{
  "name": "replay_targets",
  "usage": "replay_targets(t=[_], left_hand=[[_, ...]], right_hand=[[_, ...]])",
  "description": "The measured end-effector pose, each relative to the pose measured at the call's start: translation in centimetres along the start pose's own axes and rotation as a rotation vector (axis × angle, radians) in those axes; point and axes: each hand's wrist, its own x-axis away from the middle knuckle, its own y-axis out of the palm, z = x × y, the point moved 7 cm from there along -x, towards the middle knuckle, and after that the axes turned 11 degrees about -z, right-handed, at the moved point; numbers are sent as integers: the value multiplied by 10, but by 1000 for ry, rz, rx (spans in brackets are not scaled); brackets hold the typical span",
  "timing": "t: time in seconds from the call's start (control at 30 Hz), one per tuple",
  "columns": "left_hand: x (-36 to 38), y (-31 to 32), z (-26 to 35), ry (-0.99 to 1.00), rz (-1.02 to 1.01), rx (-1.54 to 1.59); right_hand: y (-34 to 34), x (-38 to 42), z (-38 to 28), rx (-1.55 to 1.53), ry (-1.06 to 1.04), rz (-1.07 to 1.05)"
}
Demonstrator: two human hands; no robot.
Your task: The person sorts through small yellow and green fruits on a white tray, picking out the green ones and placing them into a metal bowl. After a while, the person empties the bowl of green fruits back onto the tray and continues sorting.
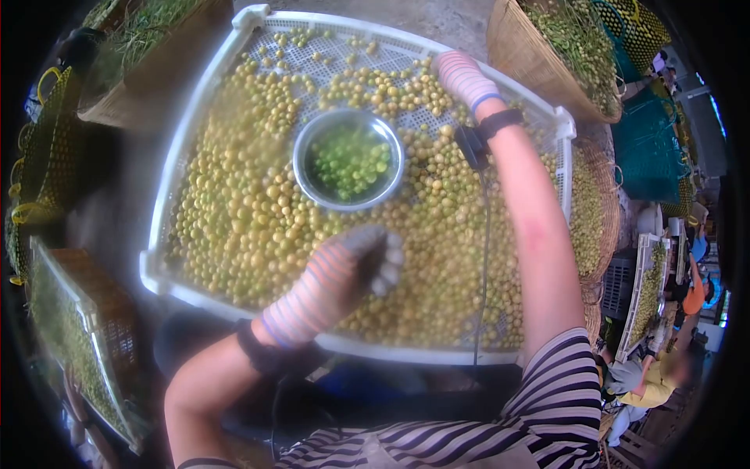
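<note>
A white perforated plastic tray (180, 156) lies before me, spread with small round yellow-green fruits (258, 195). On the fruits, near the tray's middle, stands a round metal bowl (299, 168) holding greener fruits (351, 166). My left hand (336, 273), in a striped glove with grey fingers, hovers over the near part of the tray below the bowl. Its fingers are curled inward, and whatever lies in them is hidden. My right hand (465, 78), gloved too, reaches to the tray's far rim beside some scattered fruits; its fingertips are turned away from view.
Tall woven baskets with green stems stand beyond the tray at the left (148, 70) and right (539, 55). Another fruit-filled tray (78, 328) is at lower left. A teal bag (648, 148) stands at right. A cable (483, 258) hangs from my right wrist. Other people work at far right.
</note>
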Motion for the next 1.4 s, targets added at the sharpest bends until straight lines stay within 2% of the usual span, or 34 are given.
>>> replay_targets(t=[0.17, 0.27, 0.3, 0.37, 0.4, 0.5, 0.57, 0.7, 0.83, 0.9, 0.97, 1.07, 1.13, 1.17, 1.23, 1.3, 1.37, 1.4], left_hand=[[-1, -1, -1, -15, 15, 20], [-2, -3, -1, -4, 25, 28], [-1, -4, -3, -8, 34, 26], [-1, -2, -5, -17, 31, 28], [-2, -2, -6, -17, 27, 30], [1, -1, -4, -14, 39, 34], [0, 0, -4, -7, 20, 30], [-4, -3, -5, -11, -17, 35], [-6, -8, -4, -13, 17, 54], [-6, -14, -4, -7, -1, 91], [-10, -20, -5, 42, 26, 190], [-15, -16, -6, 79, 14, 269], [-13, -6, -5, 98, -40, 315], [-12, -6, -6, 95, -42, 314], [-5, -22, -16, -33, 163, 185], [-3, -15, -13, -15, 146, 171], [-4, -9, -12, -38, 95, 142], [-4, -9, -12, -42, 96, 144]], right_hand=[[-3, 18, -2, 0, 53, -39], [-13, 35, -9, -495, -25, 1], [-13, 37, -17, -498, -27, -4], [-13, 37, -48, -148, -113, -72], [-2, 28, -51, -70, -64, -163], [-5, 27, -54, -39, 54, -182], [-9, 33, -59, -97, 4, -155], [-14, 37, -65, -8, -3, -88], [-16, 46, -59, -52, 29, -148], [-28, 87, -67, -541, -76, -115], [-30, 134, -107, -618, -550, -53], [-38, 219, -161, -604, -798, -203], [-40, 240, -164, -658, -896, -212], [-36, 231, -159, -626, -831, -382], [14, 151, -104, -476, -569, -128], [-7, 132, -38, -705, -151, 66], [17, 99, -5, -551, 67, -108], [18, 93, -3, -553, 69, -112]])
